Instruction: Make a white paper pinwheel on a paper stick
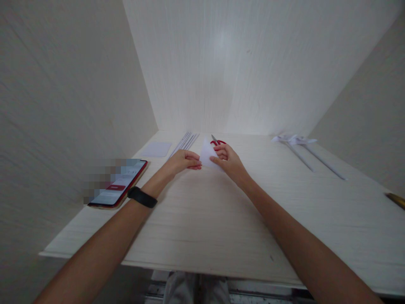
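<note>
A small white piece of paper, its top narrowing to a point, is held up over the table between my hands. My right hand pinches its right side between thumb and fingers. At its lower left corner, the fingers of my left hand are closed together against the edge. Just behind the paper lie scissors with red handles, partly covered by my right hand. Several thin white sticks lie beyond my left hand, beside a flat stack of white paper squares.
A phone with a lit screen lies on the left of the white table. Folded white paper shapes on two sticks lie at the right back. A yellowish object shows at the right edge. Panels enclose three sides.
</note>
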{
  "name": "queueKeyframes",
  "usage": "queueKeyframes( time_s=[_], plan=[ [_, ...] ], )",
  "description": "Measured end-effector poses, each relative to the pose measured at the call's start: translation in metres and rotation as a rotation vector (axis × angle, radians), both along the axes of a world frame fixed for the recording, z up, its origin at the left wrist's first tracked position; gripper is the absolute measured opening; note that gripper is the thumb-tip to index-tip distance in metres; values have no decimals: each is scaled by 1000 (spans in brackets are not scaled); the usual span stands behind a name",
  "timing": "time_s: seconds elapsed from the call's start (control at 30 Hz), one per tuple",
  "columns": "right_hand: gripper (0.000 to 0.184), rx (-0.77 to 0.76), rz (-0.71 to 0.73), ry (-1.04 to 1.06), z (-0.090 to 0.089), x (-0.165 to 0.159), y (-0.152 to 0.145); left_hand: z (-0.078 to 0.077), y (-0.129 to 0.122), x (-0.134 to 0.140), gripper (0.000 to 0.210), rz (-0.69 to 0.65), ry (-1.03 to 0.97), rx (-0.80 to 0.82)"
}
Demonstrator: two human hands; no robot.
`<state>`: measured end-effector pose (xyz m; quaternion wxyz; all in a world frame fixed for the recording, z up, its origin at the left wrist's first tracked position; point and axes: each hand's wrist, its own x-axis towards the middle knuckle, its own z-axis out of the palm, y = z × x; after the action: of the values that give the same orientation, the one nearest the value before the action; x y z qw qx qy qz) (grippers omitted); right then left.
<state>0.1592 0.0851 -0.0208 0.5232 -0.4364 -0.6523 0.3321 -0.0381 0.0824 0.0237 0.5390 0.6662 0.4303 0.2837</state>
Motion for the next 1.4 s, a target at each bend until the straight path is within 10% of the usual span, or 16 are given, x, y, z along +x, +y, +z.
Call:
queueKeyframes(
  time_s=[1.4],
  plan=[
    [21,-81,-20,-27,1,0,1,-5,5,5,10,207,-42,54]
  ],
)
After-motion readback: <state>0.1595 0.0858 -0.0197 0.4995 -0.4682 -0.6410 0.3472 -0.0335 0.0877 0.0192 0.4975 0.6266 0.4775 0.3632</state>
